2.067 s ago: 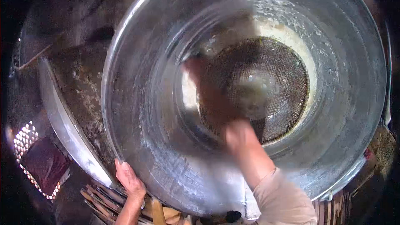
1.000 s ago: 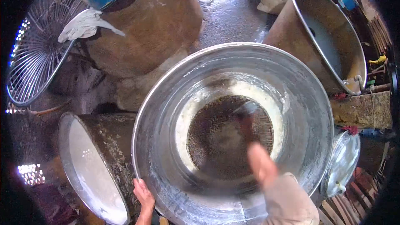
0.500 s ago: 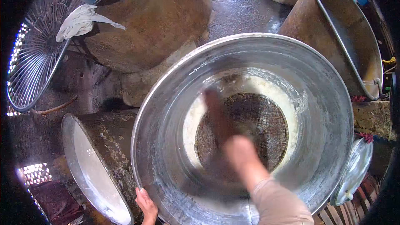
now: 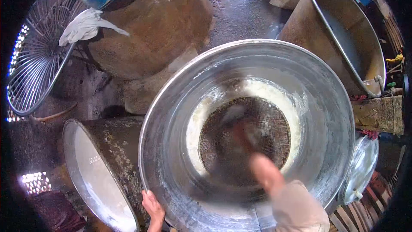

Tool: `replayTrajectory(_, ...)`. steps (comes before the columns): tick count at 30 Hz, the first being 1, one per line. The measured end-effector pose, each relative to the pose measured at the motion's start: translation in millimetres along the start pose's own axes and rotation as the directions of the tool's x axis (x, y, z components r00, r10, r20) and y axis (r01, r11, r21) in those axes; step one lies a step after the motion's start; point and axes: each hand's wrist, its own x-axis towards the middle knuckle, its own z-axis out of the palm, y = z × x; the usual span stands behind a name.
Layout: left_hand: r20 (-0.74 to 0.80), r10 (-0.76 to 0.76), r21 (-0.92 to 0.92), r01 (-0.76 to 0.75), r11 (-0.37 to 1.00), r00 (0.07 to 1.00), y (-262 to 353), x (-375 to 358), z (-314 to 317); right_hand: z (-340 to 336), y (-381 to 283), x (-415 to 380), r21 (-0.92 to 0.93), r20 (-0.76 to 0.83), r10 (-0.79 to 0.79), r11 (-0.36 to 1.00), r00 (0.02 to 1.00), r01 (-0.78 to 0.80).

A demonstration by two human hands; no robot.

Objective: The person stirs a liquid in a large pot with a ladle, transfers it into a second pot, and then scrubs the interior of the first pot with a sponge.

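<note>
A large round metal vat (image 4: 322, 146) fills the middle of the head view, its mouth facing me. Deep inside lies a dark round woven mesh (image 4: 274, 122) with a whitish band around it. My right hand (image 4: 267, 172) reaches into the vat, closed on a dark brown, handle-like tool (image 4: 243, 137). Motion blurs the tool, and its far end cannot be made out. At the vat's lower left edge, my left hand (image 4: 153, 207) grips the rim, its fingers partly hidden.
A tilted container holding white liquid (image 4: 92, 172) stands close on the left. Behind are a big brown vessel (image 4: 167, 25), a wire fan guard (image 4: 40, 68) with a white cloth (image 4: 83, 28), and a tall metal vat (image 4: 300, 21). A metal lid (image 4: 362, 167) leans at right.
My right hand has moved right and down inside the vat, and the tool has swung with it toward the mesh's middle. My left hand stays at the rim. The view has shifted slightly.
</note>
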Motion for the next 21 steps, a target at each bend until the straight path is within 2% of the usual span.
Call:
replayTrajectory(1, -0.005, -0.007, 0.001, 0.007, 1.000, 1.000, 1.6, 0.5, -0.8, 52.0, -24.3, -25.8, 0.055, 0.170, 0.023, 0.998, 0.985, -0.033)
replayTrajectory(2, -0.007, -0.009, 0.009, 0.009, 1.000, 1.000, 6.2, 0.9, -0.8, 92.8, -49.3, -53.1, 0.236, 0.325, 0.110, 0.952, 0.939, -0.193)
replayTrajectory(3, -0.004, -0.011, 0.023, 0.011, 1.000, 1.000, 8.5, 0.2, -2.1, 121.4, -78.3, -78.2, 0.424, 0.471, 0.229, 0.788, 0.852, -0.446)
replayTrajectory(4, -0.003, -0.016, 0.032, 0.016, 0.999, 1.000, 8.2, -0.7, -4.1, 141.5, -101.6, -93.5, 0.507, 0.584, 0.298, 0.592, 0.755, -0.626)
replayTrajectory(5, 0.029, -0.066, -0.009, 0.066, 0.998, 0.997, 8.1, -0.8, -4.6, 155.5, -118.9, -97.7, 0.534, 0.659, 0.313, 0.446, 0.684, -0.718)
replayTrajectory(6, 0.065, -0.114, -0.049, 0.117, 0.992, 0.991, 7.1, 0.1, -3.1, 163.2, -130.5, -90.8, 0.553, 0.688, 0.297, 0.376, 0.662, -0.743)
replayTrajectory(8, 0.048, -0.073, -0.038, 0.074, 0.997, 0.996, -0.9, -0.8, -2.1, 174.7, -148.0, -59.5, 0.611, 0.703, 0.254, 0.262, 0.664, -0.747)
replayTrajectory(10, 0.019, -0.044, 0.054, 0.043, 0.998, 0.999, -11.5, -3.7, -0.3, 172.4, -144.7, -8.9, 0.718, 0.585, 0.227, 0.301, 0.779, -0.627)
replayTrajectory(11, -0.019, -0.024, 0.039, 0.025, 0.999, 1.000, -22.2, -4.7, 3.0, 174.1, -130.3, 29.7, 0.745, 0.446, 0.182, 0.467, 0.876, -0.476)
replayTrajectory(12, -0.011, -0.055, 0.072, 0.056, 0.996, 0.998, -23.3, -5.9, 1.2, 167.0, -101.7, 80.2, 0.523, 0.191, 0.004, 0.846, 0.982, -0.105)
replayTrajectory(13, -0.047, -0.041, 0.131, 0.047, 0.990, 0.998, -32.3, -9.2, 1.3, 168.4, -43.0, 146.9, -0.057, -0.075, -0.346, 0.938, 0.935, 0.342)
replayTrajectory(14, -0.085, -0.023, 0.189, 0.039, 0.981, 0.996, -37.8, -10.3, 2.2, 115.9, -49.0, 164.0, -0.307, -0.211, -0.341, 0.913, 0.916, 0.269)
replayTrajectory(16, 0.100, -0.144, -0.028, 0.147, 0.989, 0.985, -9.2, -2.8, -4.2, 6.0, -19.7, 211.1, -0.310, -0.408, -0.389, 0.910, 0.826, 0.275)
replayTrajectory(17, -0.126, 0.005, 0.257, 0.027, 0.966, 0.992, -65.3, -16.2, 2.5, -34.0, 16.6, 228.2, -0.079, -0.477, -0.387, 0.913, 0.789, 0.400)
replayTrajectory(18, -0.028, -0.094, 0.064, 0.096, 0.993, 0.995, -27.6, -7.1, 1.2, -71.6, 33.2, 222.2, -0.088, -0.478, -0.391, 0.912, 0.786, 0.400)
replayTrajectory(19, 0.004, -0.079, 0.028, 0.079, 0.996, 0.997, -22.7, -7.7, 1.6, -118.6, 31.9, 203.0, -0.124, -0.453, -0.173, 0.984, 0.875, 0.130)
replayTrajectory(20, 0.030, -0.059, -0.010, 0.059, 0.998, 0.998, -20.5, -4.4, 0.7, -159.3, 31.1, 186.4, -0.161, -0.441, 0.060, 0.976, 0.895, -0.145)
replayTrajectory(21, 0.064, -0.070, -0.012, 0.071, 0.997, 0.995, -20.5, -3.9, -1.9, -188.0, 43.3, 170.0, -0.066, -0.428, 0.147, 0.979, 0.892, -0.193)
